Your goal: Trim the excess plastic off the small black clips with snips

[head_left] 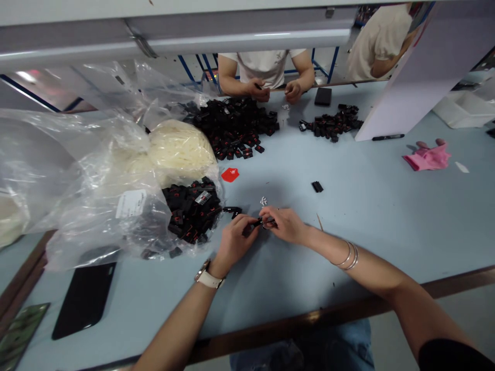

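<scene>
Both hands meet over the counter (348, 206): left hand (234, 239) and right hand (284, 225) pinch a small black part (258, 222), perhaps two pieces. Keep fingertips close and aligned. Left, a plastic bag (116, 206) of black parts (191, 208) crowds in; beyond, a co-worker's pile (235, 126).

bag (116, 206) left of hands (261, 229) | phone (85, 299) before bag

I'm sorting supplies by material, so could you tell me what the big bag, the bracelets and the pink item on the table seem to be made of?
The bag looks like thin clear plastic film: glossy, crinkled, see-through. The bracelets on the right wrist look like polished metal, silvery with bright glints. The pink item seems soft cloth or rubber, perhaps a glove; its matte folds leave that open.
</scene>
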`<state>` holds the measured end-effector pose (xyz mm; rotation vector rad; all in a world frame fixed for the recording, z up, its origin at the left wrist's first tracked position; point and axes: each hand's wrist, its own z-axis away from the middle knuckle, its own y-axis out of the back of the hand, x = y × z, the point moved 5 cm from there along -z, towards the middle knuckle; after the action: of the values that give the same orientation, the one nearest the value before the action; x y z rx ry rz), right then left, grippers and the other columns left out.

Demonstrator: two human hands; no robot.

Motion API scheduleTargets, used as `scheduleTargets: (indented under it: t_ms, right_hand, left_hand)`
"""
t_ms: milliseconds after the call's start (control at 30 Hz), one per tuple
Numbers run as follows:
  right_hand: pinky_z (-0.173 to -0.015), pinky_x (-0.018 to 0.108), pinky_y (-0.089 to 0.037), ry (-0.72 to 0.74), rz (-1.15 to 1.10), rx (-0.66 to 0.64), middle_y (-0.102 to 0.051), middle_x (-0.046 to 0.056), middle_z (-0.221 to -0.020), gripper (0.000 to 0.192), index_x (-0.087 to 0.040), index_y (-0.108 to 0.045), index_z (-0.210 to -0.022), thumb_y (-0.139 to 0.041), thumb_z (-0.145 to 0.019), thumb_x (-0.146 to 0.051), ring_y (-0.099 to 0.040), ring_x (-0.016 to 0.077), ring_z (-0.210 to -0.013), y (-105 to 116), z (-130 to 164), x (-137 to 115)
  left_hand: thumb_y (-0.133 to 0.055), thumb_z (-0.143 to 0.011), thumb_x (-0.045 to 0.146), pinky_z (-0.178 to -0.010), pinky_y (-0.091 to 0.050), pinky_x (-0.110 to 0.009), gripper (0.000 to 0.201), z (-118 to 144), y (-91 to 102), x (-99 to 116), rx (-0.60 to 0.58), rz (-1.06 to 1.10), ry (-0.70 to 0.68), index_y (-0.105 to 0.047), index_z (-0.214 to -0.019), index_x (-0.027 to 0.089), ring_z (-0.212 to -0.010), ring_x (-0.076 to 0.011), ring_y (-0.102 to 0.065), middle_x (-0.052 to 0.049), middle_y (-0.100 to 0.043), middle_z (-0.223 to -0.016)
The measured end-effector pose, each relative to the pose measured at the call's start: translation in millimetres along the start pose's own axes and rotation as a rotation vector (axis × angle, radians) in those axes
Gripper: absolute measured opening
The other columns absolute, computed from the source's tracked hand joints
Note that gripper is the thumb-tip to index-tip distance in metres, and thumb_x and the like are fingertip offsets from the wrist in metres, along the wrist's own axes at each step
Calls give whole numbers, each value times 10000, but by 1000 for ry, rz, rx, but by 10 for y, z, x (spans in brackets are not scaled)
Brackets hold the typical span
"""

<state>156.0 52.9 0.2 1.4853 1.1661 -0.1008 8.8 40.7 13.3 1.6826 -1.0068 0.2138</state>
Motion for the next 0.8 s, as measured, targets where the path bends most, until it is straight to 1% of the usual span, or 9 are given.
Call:
scheduleTargets:
  t_ms: [133,200,267,433,600,667,733,800]
  right_hand:
    - [-683,230,-454,30,28,56,-733,36,-901,308,-178,-484,-1159,-504,-859,-109,-672,130,-773,28,13,1]
    - [-680,227,-457,34,26,93,-735,36,-905,314,-176,-482,-1165,-511,-856,-124,-673,128,-766,53,21,4]
    - [-675,223,-456,46,24,102,-736,34,-903,302,-175,-485,-1162,-512,-862,-145,-672,124,-757,60,25,-2]
    - [-658,221,-436,94,70,65,-740,28,-922,238,-188,-506,-1130,-495,-893,-183,-674,123,-788,30,25,-50]
    - [-613,230,-397,103,194,-27,-715,24,-809,216,-182,-523,-1122,-462,-915,-174,-651,133,-737,-31,22,-94]
    - [-603,233,-386,94,221,-53,-706,35,-795,207,-174,-528,-1116,-458,-921,-179,-639,137,-716,-49,19,-102]
    - [-604,231,-387,75,199,-65,-704,39,-810,200,-178,-535,-1104,-473,-914,-185,-636,139,-721,-60,16,-96]
    - [-618,227,-401,46,134,-46,-700,31,-814,204,-188,-546,-1089,-499,-891,-180,-636,138,-728,-51,16,-76]
  left_hand:
    - [-564,-823,225,-555,-466,-231,94,-9,-6,-21,-3,-1,26,-640,-846,174,-594,-121,-565,-27,-630,-742]
    - [-568,-830,239,-540,-457,-228,95,-15,-3,-29,0,1,37,-637,-843,175,-575,-118,-555,-19,-623,-718]
    - [-568,-833,246,-542,-456,-232,99,-19,1,-31,5,2,42,-636,-846,175,-578,-120,-558,-21,-629,-721]
    - [-560,-833,238,-550,-465,-243,97,-18,-4,-26,-1,4,43,-634,-847,177,-594,-129,-574,-25,-643,-736]
    - [-555,-838,247,-551,-467,-248,97,-9,0,-24,10,0,29,-625,-832,179,-593,-131,-572,-23,-636,-724]
    - [-549,-846,255,-550,-465,-248,110,-7,4,-24,14,1,28,-623,-824,177,-593,-132,-570,-26,-635,-721]
    - [-543,-850,260,-550,-463,-249,119,-6,1,-28,2,0,35,-626,-828,177,-593,-133,-570,-26,-635,-716]
    - [-541,-849,260,-550,-462,-249,121,-7,-5,-31,-6,1,43,-629,-835,178,-594,-133,-571,-26,-637,-720]
